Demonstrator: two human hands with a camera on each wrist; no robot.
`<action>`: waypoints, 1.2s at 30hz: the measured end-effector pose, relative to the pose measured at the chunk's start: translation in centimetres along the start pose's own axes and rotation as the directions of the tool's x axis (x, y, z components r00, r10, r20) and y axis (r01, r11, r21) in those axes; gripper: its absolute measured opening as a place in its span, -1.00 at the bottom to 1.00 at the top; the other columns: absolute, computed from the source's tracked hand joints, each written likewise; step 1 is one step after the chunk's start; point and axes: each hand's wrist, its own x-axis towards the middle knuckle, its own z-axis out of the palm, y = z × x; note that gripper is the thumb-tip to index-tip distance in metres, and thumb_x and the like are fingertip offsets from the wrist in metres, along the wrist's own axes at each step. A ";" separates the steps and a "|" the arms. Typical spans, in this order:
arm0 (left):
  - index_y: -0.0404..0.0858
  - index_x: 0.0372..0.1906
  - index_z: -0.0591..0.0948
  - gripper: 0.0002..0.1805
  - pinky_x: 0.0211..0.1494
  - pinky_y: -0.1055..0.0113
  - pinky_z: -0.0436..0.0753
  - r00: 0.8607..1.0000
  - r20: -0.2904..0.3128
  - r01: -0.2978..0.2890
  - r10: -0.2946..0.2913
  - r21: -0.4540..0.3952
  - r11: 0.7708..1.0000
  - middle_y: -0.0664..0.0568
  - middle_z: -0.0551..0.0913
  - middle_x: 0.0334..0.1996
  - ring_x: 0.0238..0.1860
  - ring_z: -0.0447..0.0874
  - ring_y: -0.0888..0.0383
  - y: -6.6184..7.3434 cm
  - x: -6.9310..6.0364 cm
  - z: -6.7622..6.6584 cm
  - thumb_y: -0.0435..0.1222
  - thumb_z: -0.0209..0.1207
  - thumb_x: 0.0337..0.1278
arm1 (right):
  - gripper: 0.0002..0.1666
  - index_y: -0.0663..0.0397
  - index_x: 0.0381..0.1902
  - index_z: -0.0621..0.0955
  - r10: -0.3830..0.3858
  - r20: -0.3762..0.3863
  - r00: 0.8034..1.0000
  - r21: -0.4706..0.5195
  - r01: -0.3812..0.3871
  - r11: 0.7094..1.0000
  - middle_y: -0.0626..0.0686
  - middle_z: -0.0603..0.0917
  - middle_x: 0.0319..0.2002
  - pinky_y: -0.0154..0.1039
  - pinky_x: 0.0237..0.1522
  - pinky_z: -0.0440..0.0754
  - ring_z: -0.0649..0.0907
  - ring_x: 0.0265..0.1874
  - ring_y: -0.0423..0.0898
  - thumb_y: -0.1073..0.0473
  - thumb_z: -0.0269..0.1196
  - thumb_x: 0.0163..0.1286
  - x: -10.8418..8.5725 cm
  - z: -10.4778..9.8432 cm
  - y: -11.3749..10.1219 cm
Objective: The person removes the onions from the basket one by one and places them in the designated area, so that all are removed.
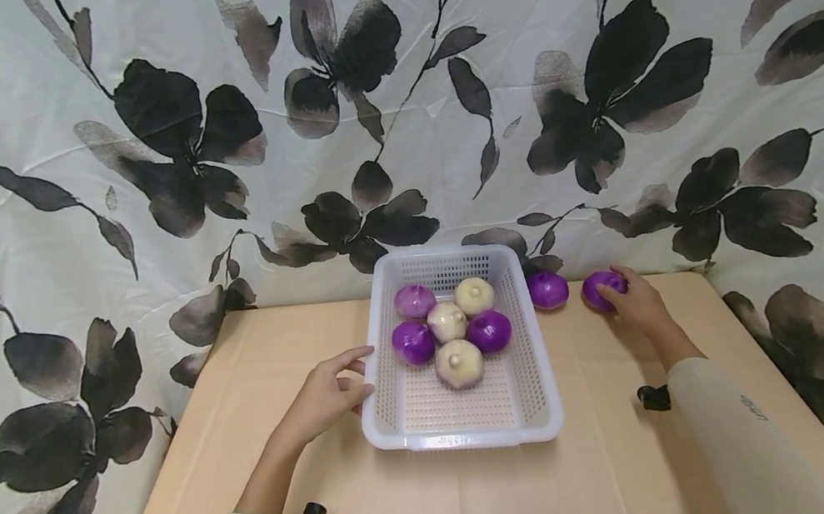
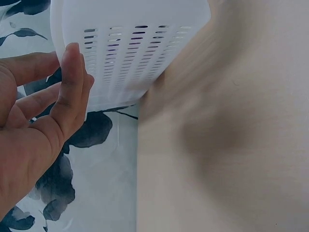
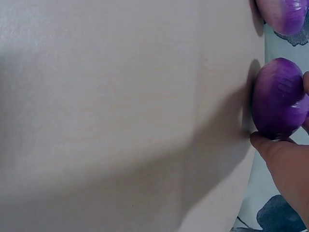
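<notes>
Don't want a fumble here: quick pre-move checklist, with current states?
1. Steadying touch, left hand on basket: ok, fingers at its left side.
2. Grip, right hand on held onion: ok, thumb and fingers around it.
3. Held onion off the table: cannot tell.
4. Low, straight path to the basket free: not ok, loose onion sits between.
5. Room inside: ok, six onions there, bare floor at the near end.
</notes>
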 end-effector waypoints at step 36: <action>-0.38 0.49 0.36 -0.32 -0.31 0.20 0.84 1.000 0.003 0.005 -0.005 0.013 1.000 -0.41 0.53 0.13 -0.30 0.78 0.04 0.2 0.0 -0.1 -0.50 0.22 0.28 | -0.11 0.24 0.60 0.17 -0.179 -0.118 0.977 0.026 0.183 0.983 0.50 0.17 0.52 0.56 0.35 0.30 0.27 0.40 0.61 -0.14 0.17 0.57 -1.9 -2.5 -2.0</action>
